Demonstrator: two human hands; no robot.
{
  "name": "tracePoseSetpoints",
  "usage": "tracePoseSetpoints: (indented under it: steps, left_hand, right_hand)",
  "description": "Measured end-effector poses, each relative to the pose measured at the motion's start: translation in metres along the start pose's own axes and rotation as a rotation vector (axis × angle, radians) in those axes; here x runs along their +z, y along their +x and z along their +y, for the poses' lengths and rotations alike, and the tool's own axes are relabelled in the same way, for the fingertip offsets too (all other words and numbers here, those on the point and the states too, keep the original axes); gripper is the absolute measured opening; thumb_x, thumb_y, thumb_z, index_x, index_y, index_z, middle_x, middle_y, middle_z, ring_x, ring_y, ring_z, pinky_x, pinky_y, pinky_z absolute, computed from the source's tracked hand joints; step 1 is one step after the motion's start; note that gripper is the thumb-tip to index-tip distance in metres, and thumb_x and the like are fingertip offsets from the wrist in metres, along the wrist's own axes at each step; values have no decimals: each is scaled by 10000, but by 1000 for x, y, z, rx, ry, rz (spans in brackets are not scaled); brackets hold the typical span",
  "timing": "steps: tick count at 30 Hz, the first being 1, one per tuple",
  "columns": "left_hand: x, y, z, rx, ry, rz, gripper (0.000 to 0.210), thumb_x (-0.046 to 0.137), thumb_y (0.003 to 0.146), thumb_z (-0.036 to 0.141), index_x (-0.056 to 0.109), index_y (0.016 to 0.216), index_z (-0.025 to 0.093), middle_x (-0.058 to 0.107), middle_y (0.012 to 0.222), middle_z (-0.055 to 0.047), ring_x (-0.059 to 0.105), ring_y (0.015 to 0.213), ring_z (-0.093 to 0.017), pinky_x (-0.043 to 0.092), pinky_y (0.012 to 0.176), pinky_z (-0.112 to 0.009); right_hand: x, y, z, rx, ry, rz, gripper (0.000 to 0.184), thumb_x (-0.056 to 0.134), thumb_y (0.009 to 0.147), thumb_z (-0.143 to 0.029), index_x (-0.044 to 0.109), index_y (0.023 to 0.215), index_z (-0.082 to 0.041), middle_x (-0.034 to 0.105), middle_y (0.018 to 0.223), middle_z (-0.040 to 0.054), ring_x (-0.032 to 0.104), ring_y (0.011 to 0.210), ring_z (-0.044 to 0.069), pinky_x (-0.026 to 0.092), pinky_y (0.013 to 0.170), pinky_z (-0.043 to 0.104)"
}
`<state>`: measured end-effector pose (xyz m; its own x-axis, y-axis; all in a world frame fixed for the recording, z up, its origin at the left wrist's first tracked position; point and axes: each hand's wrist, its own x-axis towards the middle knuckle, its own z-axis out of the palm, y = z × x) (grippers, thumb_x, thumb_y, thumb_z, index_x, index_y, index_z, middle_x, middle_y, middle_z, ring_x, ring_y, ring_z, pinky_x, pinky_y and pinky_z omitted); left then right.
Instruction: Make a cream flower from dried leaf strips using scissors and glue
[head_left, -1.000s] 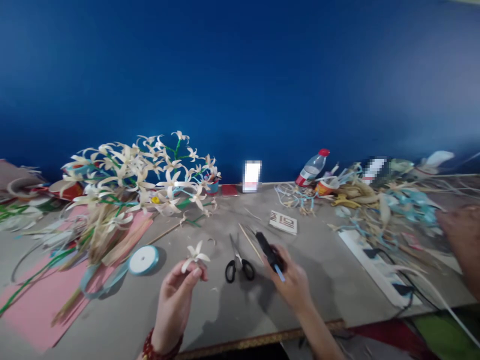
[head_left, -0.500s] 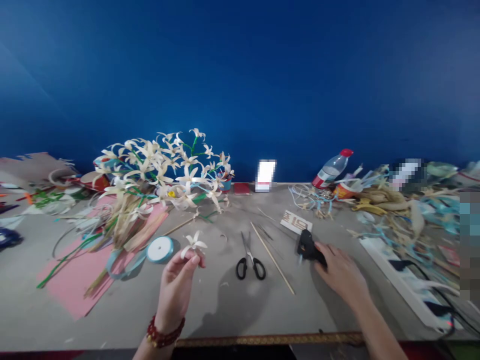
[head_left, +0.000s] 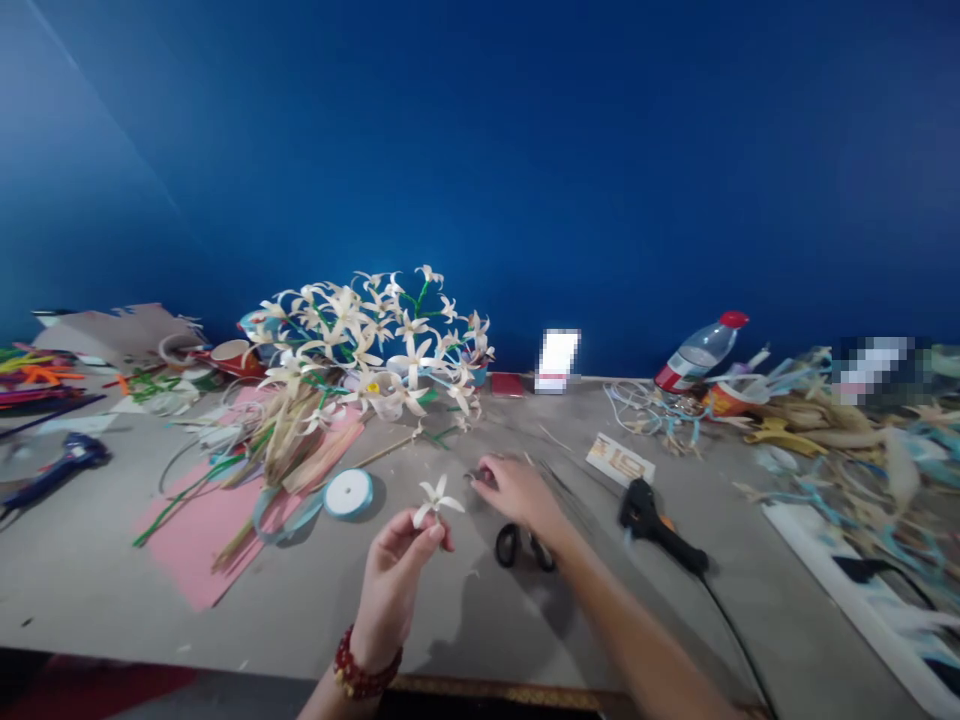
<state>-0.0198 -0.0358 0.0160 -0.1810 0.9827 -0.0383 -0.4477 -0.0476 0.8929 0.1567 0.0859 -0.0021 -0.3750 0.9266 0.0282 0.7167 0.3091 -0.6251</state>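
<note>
My left hand (head_left: 401, 565) pinches a white artificial flower (head_left: 437, 500) by its base, with the petals spread upward. My right hand (head_left: 517, 492) reaches over the table, its fingertips close together at the surface; what they hold is too small to make out. Black-handled scissors (head_left: 508, 546) lie under my right wrist, their blades hidden by the hand. To the right, a black glue gun (head_left: 660, 530) rests on the table with its cord trailing toward me. A spool of pale blue ribbon (head_left: 348, 493) lies left of the flower.
A bunch of white flowers on green stems (head_left: 375, 335) stands at the back. Pink paper (head_left: 184, 550) with dried strips lies left. A bottle (head_left: 701, 352), a white power strip (head_left: 832, 600) and tangled strips are at right. A blue glue gun (head_left: 64, 465) sits far left.
My right hand has let go of the black glue gun and moved left, past the scissors. My left hand still holds the flower. The view has shifted a little to the left.
</note>
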Motion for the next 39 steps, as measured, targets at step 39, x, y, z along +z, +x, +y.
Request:
tracePoseSetpoints:
  steps: [39]
  left_hand:
    - [28,6,1,-106,-36,-52,200,800,763,306,674,720,157,656,660,-8,576,691,-144,434,756,-264]
  right_hand:
    - [-20,-78,-49,154,1170,264,226,757,771,-387,635,728,-202,607,723,-8,532,651,135,428,631,256]
